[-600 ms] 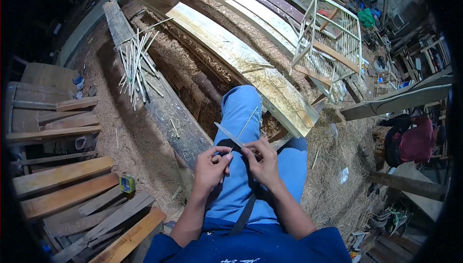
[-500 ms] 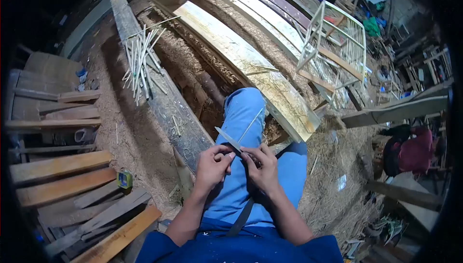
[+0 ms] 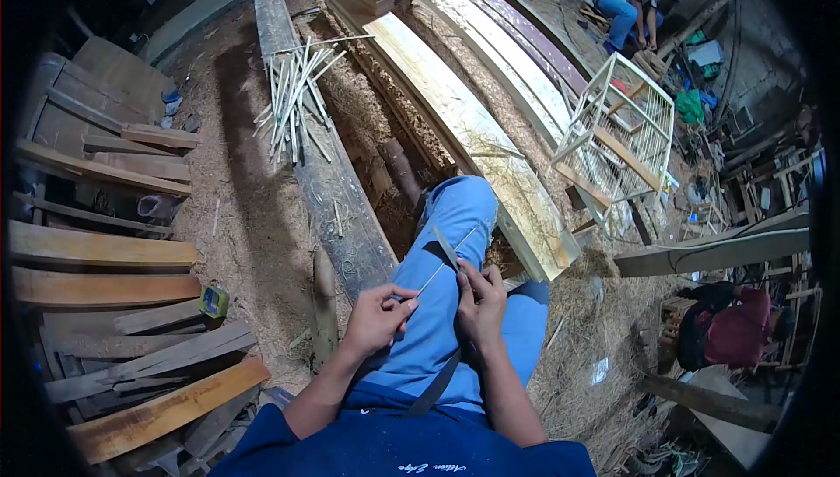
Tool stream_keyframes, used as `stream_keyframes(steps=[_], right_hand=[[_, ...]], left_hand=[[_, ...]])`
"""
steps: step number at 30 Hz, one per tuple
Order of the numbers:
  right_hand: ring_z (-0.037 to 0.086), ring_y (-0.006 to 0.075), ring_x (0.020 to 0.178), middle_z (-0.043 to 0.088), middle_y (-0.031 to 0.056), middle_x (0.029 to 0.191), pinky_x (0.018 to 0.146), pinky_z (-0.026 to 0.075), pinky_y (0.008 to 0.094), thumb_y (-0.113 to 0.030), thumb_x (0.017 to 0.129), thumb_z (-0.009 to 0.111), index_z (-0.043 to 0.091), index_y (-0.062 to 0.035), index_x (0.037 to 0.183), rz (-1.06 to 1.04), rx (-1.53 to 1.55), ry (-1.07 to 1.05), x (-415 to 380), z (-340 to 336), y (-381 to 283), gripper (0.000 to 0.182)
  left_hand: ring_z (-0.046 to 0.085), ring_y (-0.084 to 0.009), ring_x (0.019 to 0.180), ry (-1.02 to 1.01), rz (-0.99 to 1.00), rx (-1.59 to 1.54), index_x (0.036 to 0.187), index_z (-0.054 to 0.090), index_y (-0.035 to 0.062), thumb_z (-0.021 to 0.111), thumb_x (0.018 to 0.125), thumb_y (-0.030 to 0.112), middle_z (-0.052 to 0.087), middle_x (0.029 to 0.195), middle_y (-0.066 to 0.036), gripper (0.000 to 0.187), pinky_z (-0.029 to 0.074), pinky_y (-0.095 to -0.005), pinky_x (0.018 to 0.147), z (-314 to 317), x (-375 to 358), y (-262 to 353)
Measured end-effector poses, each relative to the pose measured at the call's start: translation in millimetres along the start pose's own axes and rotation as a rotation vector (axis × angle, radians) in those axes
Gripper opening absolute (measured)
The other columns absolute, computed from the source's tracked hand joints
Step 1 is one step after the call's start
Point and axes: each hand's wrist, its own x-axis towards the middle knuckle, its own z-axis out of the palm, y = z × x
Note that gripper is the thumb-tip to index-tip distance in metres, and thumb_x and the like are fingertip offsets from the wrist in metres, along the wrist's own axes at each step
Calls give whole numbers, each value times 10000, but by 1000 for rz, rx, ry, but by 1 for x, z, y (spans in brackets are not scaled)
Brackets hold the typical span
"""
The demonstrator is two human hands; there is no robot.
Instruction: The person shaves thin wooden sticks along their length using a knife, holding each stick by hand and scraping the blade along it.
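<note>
A thin wooden stick runs slantwise over my blue-jeaned knee, its near end pinched between the thumb and fingers of my left hand. In my right hand is a knife, gripped with the fingers folded round the handle, which is mostly hidden. The knife blade points up and to the left and crosses the stick. A small gap separates the two hands above my lap.
A bundle of thin sticks lies on the dark plank at left. Long pale boards stretch away ahead, near a slatted frame. Cut wood pieces and a tape measure lie left. Two other people sit at right.
My left hand has drawn back from the right one, and more of the stick shows between them. The blade stands steeper. The view has shifted, bringing more of the far person into sight.
</note>
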Motion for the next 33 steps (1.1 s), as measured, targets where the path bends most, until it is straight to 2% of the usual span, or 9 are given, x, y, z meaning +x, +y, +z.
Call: stream_keyframes(steps=[3, 8, 11, 13, 19, 21, 26, 28, 33], right_hand=[[512, 236, 664, 493, 111, 771, 617, 430, 364, -74, 902, 708, 756, -87, 1152, -38, -23, 28, 7, 1, -4, 255], [513, 239, 656, 490, 105, 762, 610, 429, 370, -95, 908, 712, 764, -98, 1140, -76, -66, 105, 28, 6, 11, 238], [523, 223, 650, 496, 98, 754, 605, 433, 353, -110, 911, 723, 771, -94, 1119, -93, -62, 132, 30, 4, 10, 214], [574, 271, 682, 516, 119, 789, 635, 468, 391, -161, 918, 724, 769, -134, 1125, -59, 23, 94, 28, 3, 6, 214], [594, 261, 700, 546, 121, 773, 646, 483, 376, -138, 903, 735, 773, -110, 1089, -84, 76, 39, 4, 0, -3, 191], [554, 201, 655, 513, 97, 729, 603, 448, 332, -110, 900, 742, 770, -80, 1097, -143, 79, 53, 5, -1, -2, 201], [548, 227, 652, 536, 108, 750, 596, 437, 356, -123, 907, 729, 766, -82, 1105, -116, 71, 84, 7, 7, 4, 206], [587, 282, 703, 546, 114, 798, 643, 475, 398, -186, 918, 722, 767, -133, 1108, -8, 12, 64, 10, 1, 0, 203], [589, 298, 714, 542, 125, 810, 655, 476, 414, -182, 918, 720, 761, -136, 1122, -2, 20, 87, 22, 6, 15, 213]], left_hand=[[462, -33, 408, 18, -13, 24, 1122, 706, 10, 708, 952, 117, 620, 593, -3, 201, 332, -223, 363, -11, -19, -5], [470, -31, 413, 9, -23, -57, 1090, 692, 5, 711, 950, 118, 623, 598, -8, 182, 327, -218, 360, -7, -26, -12], [478, -46, 412, 35, -4, -56, 1065, 685, 2, 709, 947, 116, 622, 601, -22, 166, 332, -231, 357, 0, -15, -8], [479, -53, 409, 34, 29, -55, 1036, 680, 1, 706, 945, 108, 621, 601, -27, 143, 335, -225, 359, 10, 0, 0], [508, -75, 417, 18, 154, 17, 979, 656, -7, 692, 951, 120, 627, 612, -42, 135, 358, -244, 359, 38, 54, 16], [514, -77, 420, 40, 113, 46, 986, 654, -13, 690, 951, 120, 623, 609, -41, 142, 367, -244, 364, 38, 63, 17], [506, -73, 424, 22, 92, 55, 1020, 662, -14, 690, 950, 121, 619, 609, -39, 155, 369, -241, 373, 28, 51, 9], [493, -66, 424, 9, 80, 56, 1039, 667, -11, 697, 948, 117, 620, 615, -32, 160, 360, -238, 373, 22, 37, 7], [474, -42, 417, -28, 25, 9, 1050, 670, -11, 718, 939, 104, 618, 607, -19, 167, 333, -209, 358, -5, -2, -5]])
